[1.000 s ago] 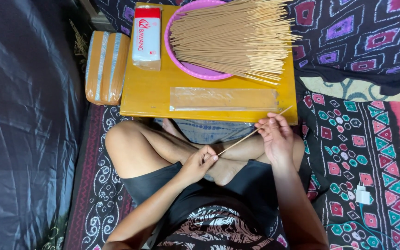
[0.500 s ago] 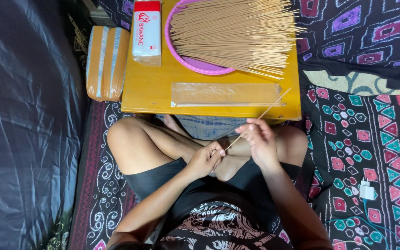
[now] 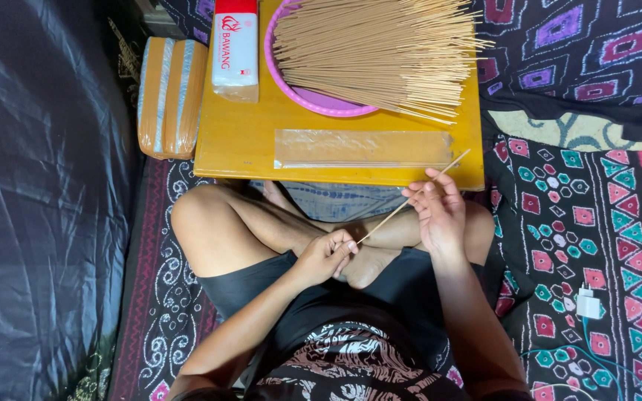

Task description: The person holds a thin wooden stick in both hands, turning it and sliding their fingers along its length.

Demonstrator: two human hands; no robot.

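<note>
A person sits cross-legged on a patterned dark cloth, holding one thin tan incense stick point(image 3: 410, 202) slantwise above the lap. The left hand point(image 3: 326, 256) has its fingers curled nearly shut, thumb and fingertips pinching the stick's lower end just above the crossed legs. The right hand point(image 3: 438, 215) is loosely closed, its fingers wrapped lightly round the stick's middle, while the upper end pokes out past the fingertips to the front edge of a low yellow wooden table point(image 3: 239, 141). On that table, a long flat clear plastic sleeve point(image 3: 362, 148) lies along the near edge, just beyond the right hand. Behind it sits a round pink plastic basin point(image 3: 313, 100) heaped with a large bundle of matching tan sticks point(image 3: 380, 52), their ends fanning over the rim to the right. A red-and-white packet point(image 3: 235, 48) rests at the table's far left. An orange striped cushion point(image 3: 171, 96) lies beside the table, and a small white charger point(image 3: 588, 303) sits on the cloth at right.
</note>
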